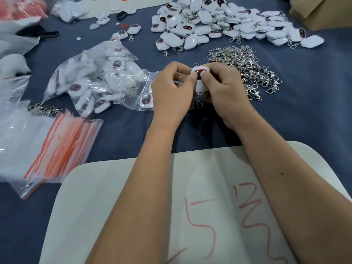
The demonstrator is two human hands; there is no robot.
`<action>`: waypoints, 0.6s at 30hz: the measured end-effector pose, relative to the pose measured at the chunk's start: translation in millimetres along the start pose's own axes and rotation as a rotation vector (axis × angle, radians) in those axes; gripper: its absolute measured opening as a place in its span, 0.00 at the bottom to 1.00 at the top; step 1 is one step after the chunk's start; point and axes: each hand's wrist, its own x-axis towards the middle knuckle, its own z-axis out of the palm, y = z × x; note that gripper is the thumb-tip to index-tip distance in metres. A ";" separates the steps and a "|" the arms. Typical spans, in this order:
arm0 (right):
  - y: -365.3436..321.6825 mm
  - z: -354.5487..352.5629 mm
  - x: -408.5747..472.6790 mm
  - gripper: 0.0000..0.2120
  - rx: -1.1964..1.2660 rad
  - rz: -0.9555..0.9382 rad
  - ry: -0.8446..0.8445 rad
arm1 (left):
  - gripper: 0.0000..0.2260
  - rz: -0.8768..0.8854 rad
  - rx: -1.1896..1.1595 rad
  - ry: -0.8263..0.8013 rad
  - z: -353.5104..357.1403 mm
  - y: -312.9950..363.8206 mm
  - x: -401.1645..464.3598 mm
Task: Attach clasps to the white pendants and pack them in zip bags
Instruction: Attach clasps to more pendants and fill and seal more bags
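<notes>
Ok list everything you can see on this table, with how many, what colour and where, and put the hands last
held pendant: one, white, centre, clasp hanging below
pendant pile: many, white, clasps attached, top right
clasp heap: many, silver, right of the hands
pendant bag: one, clear, left of the hands
zip bags: a stack, clear with red strips, lower left
cardboard box: one, brown, top right corner
tablecloth: dark blue
left hand: pinches the pendant
right hand: pinches the pendant
</notes>
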 end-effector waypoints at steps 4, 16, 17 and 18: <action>0.9 0.1 0.1 0.11 0.012 -0.002 -0.014 | 0.02 0.016 -0.010 0.007 -0.6 -0.2 0.3; 4.0 -2.2 -0.5 0.08 0.086 0.004 -0.071 | 0.02 -0.013 -0.094 0.035 0.0 -3.4 3.5; 4.5 -2.9 -0.6 0.09 0.087 -0.007 -0.088 | 0.02 -0.020 -0.108 0.048 -0.4 -3.9 4.5; 4.8 -3.4 -0.9 0.10 0.096 -0.015 -0.104 | 0.02 -0.026 -0.119 0.059 -0.8 -4.3 5.1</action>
